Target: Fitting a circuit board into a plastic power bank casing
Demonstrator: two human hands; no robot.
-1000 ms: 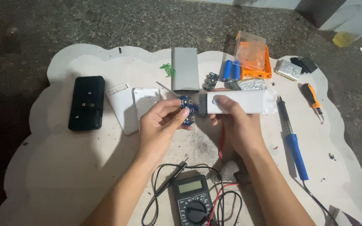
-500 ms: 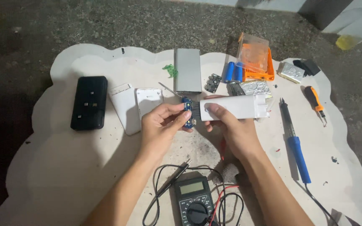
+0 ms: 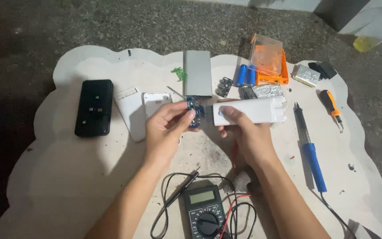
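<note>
Hands mid-table: left hand (image 3: 166,128) grip pinches blue circuit board (image 3: 194,111); right hand (image 3: 244,132) grip clasps white oblong casing (image 3: 253,110).

Scalloped pale desk (image 3: 67,186) on dark floor. Lying on it: black power bank (image 3: 94,107), grey metal casing (image 3: 197,79), multimeter (image 3: 204,211), blue-handled soldering iron (image 3: 309,152), orange box (image 3: 270,66).

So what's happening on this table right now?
A person is working with both hands over a pale work board. The left hand pinches a small blue circuit board, while the right hand holds a long white plastic case, the two parts close together. A multimeter with its leads lies near the person, a blue-handled soldering iron to the right, and a black power bank to the left.
</note>
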